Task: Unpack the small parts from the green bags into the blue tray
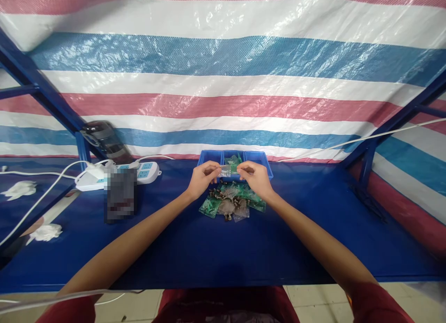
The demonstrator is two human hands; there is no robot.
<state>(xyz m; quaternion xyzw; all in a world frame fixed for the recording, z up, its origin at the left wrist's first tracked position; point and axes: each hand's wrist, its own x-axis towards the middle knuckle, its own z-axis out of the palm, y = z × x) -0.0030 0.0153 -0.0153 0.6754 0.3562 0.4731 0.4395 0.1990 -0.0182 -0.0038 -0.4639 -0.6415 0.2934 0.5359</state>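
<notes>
My left hand [205,178] pinches a small clear plastic bag [225,171] by its left edge, above the front of a blue three-part tray [258,164]. Level with it, my right hand [256,176] is closed in a pinch at the bag's right side, where the film looks greenish. Whether that tint is the bag itself or the green bags behind it, I cannot tell. Green bags [232,159] lie in the tray's middle compartment. Below my hands, a pile of small green and clear bags [228,206] with brownish pieces rests on the blue table [223,248].
To the left are a white power strip [149,173] with cables and a pixelated dark object [120,195]. A dark bottle-like item [108,139] leans by the blue frame. Crumpled white tissue [47,232] lies further left, and dark cords [369,203] at right. Striped sheeting [223,86] hangs behind.
</notes>
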